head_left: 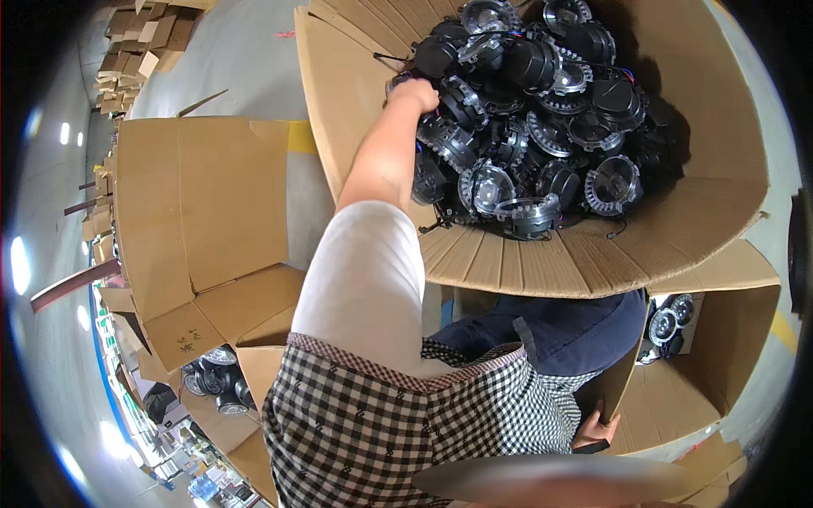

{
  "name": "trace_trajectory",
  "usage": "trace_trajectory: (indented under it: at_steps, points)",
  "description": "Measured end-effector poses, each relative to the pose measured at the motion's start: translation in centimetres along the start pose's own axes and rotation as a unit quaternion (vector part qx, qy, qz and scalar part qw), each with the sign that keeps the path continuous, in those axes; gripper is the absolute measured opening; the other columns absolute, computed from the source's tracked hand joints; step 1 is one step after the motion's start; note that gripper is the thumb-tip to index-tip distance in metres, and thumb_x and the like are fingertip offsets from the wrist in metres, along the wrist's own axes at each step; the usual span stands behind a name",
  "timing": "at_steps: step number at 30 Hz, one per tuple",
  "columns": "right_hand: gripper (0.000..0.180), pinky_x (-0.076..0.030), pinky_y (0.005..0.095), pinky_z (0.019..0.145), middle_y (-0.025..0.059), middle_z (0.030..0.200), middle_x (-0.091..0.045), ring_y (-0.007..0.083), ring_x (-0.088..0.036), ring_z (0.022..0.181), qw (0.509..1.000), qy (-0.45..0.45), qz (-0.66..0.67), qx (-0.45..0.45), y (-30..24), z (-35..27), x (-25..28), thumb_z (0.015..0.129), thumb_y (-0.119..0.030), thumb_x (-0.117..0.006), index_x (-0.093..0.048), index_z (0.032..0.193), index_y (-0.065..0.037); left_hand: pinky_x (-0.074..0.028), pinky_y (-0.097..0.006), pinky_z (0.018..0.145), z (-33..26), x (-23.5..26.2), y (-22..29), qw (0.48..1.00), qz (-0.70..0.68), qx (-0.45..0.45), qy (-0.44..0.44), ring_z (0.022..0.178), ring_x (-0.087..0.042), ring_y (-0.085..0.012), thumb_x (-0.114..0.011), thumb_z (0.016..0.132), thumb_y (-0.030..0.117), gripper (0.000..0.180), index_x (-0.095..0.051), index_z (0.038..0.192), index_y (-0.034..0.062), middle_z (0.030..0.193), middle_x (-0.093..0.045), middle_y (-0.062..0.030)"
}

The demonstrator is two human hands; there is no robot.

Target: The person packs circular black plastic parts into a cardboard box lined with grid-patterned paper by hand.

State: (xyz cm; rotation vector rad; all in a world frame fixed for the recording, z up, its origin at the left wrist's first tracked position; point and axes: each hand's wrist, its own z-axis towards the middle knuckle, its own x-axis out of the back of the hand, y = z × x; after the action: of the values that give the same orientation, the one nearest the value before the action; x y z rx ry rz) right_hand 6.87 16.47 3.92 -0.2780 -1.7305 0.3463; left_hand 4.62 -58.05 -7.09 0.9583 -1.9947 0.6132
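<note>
The left hand [415, 91] reaches far out over the near wall of a large cardboard box [593, 262] and sits among the heap of black round lamp housings [542, 110] that fills it, at the left edge of that heap, close to the box's left flap; the fingers curl down into the parts and are hidden behind the knuckles, so whether they close on a housing cannot be told. The forearm is bare, with a white sleeve above it and a black and white checked apron [406, 432] below. The housings are dark, ringed with toothed rims, several with clear glass lenses facing up, and thin coloured wires run between them. The right hand [597, 427] is near, low at the right, its fingers folded over the edge of a flap of a smaller open cardboard box [728, 356], gripping that edge. In the far corner of that box lies another lamp unit [669, 326] with round lenses. To the left stands a third open carton [203, 220], with more dark lamp parts [216, 381] just beside its near side
</note>
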Motion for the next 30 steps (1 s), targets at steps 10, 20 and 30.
trace_trajectory:
  at_steps: [10,20,30]
  points:
    - [0.044,-0.051,0.0442,0.073,0.0171,0.096,-0.07,0.0374,-0.066,0.082,0.972,0.055,-0.221,-0.063,2.2,0.3,-0.7,0.083,-0.041,-0.069,-0.064,0.112,-0.009,-0.048,-0.04,0.084,-0.8,-0.7,-0.8,0.826,-0.554,0.085,-0.057,0.095,-0.063,-0.0251,-0.065,0.082,0.021,0.035,-0.067,0.106,-0.0043,0.105,-0.067,-0.0143]
    - [0.043,-0.052,0.0426,0.07,0.0135,0.094,-0.07,0.0348,-0.067,0.082,0.978,0.082,-0.193,-0.017,2.4,0.5,-1.7,0.077,-0.041,-0.074,-0.065,0.104,-0.009,-0.046,-0.039,0.054,1.5,0.2,2.2,0.756,-0.524,0.242,0.307,0.064,-0.061,-0.0254,-0.054,0.087,0.017,0.024,-0.064,0.089,-0.0043,0.08,-0.067,-0.015]
    - [0.038,-0.052,0.0414,0.067,0.0083,0.091,-0.07,0.0316,-0.067,0.079,0.979,0.102,-0.174,-0.013,2.5,0.1,-1.6,0.076,-0.039,-0.076,-0.065,0.103,-0.014,-0.048,-0.034,0.065,-1.1,5.3,7.4,0.772,-0.559,0.047,0.298,0.086,-0.058,-0.0183,-0.075,0.081,0.026,0.052,-0.053,0.121,0.0021,0.102,-0.063,-0.0129]
